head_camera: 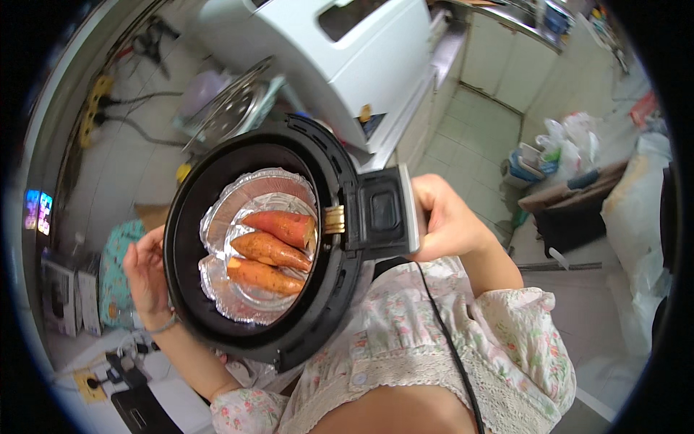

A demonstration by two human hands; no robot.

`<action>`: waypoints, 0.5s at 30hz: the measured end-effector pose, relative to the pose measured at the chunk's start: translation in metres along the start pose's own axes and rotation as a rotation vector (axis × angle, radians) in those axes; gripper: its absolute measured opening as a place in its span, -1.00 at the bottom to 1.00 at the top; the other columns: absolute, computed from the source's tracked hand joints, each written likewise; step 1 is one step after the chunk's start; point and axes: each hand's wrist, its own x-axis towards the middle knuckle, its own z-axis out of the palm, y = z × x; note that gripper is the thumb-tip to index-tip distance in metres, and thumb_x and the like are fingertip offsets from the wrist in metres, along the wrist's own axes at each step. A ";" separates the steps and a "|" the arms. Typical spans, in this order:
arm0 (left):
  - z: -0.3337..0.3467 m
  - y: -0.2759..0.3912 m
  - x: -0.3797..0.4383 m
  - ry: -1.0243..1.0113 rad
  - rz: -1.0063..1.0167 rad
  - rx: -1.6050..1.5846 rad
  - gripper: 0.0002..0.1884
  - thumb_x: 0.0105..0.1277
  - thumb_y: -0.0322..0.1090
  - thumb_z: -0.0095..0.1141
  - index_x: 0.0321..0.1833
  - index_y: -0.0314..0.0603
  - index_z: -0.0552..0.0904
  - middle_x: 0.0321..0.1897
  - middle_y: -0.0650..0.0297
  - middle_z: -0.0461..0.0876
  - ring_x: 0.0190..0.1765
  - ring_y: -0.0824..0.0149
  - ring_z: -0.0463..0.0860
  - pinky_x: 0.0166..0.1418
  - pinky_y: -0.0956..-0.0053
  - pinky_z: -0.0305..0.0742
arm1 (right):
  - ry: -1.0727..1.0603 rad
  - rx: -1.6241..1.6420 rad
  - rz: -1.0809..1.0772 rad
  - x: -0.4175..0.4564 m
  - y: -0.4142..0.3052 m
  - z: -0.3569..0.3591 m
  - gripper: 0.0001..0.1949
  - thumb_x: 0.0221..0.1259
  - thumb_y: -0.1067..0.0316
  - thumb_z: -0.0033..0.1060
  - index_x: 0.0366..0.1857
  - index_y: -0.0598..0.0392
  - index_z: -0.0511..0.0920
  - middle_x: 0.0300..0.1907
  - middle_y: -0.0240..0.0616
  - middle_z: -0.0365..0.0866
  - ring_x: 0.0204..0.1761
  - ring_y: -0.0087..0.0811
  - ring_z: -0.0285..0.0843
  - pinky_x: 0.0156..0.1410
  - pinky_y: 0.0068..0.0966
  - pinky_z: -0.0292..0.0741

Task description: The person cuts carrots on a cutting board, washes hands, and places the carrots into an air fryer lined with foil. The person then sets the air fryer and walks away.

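My right hand (447,217) grips the handle (409,209) of a black air fryer basket (184,282), which is tilted so that its inside faces me. A crinkled foil tray (260,182) lines the basket's bottom. Three orange-skinned sweet potatoes (268,247) lie side by side in the foil, near the handle side. At the basket's far left wall is my left hand (145,274), fingers bent and partly hidden behind the rim. Whether those fingers press on the wall cannot be told.
A large white appliance (374,59) stands beyond the basket. Near it are a glass lid (233,111) and a yellow power strip (95,111) with plugged-in cords. Plastic bags (569,138) sit at right, below a sink (512,12). A black cable (447,336) hangs across my shirt.
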 end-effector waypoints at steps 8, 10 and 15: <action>0.144 0.000 0.049 -0.341 0.056 -0.352 -0.08 0.31 0.32 -0.15 0.31 -0.63 0.31 0.19 -0.05 0.49 0.23 0.21 0.49 0.36 0.37 0.32 | 0.267 -0.204 -0.311 -0.051 -0.067 -0.130 -0.68 -0.21 0.53 0.36 -0.26 0.24 0.56 -0.30 -0.51 0.58 -0.22 -0.76 0.38 -0.10 -0.72 0.39; 0.187 -0.005 0.072 -0.423 0.033 -0.390 -0.06 0.30 0.33 -0.12 0.33 -0.63 0.27 0.23 -0.06 0.46 0.27 0.20 0.46 0.42 0.35 0.26 | 0.307 -0.223 -0.289 -0.070 -0.079 -0.170 -0.69 -0.22 0.56 0.33 -0.27 0.24 0.55 -0.32 -0.52 0.56 -0.23 -0.77 0.37 -0.12 -0.72 0.39; 0.322 -0.025 0.145 -0.449 0.024 -0.406 -0.04 0.24 0.35 -0.08 0.33 -0.60 0.29 0.23 -0.02 0.46 0.29 0.23 0.44 0.43 0.36 0.25 | 0.534 -0.408 -0.279 -0.108 -0.095 -0.274 -0.72 -0.30 0.58 0.25 -0.34 0.23 0.53 -0.35 -0.55 0.53 -0.26 -0.75 0.34 -0.14 -0.71 0.39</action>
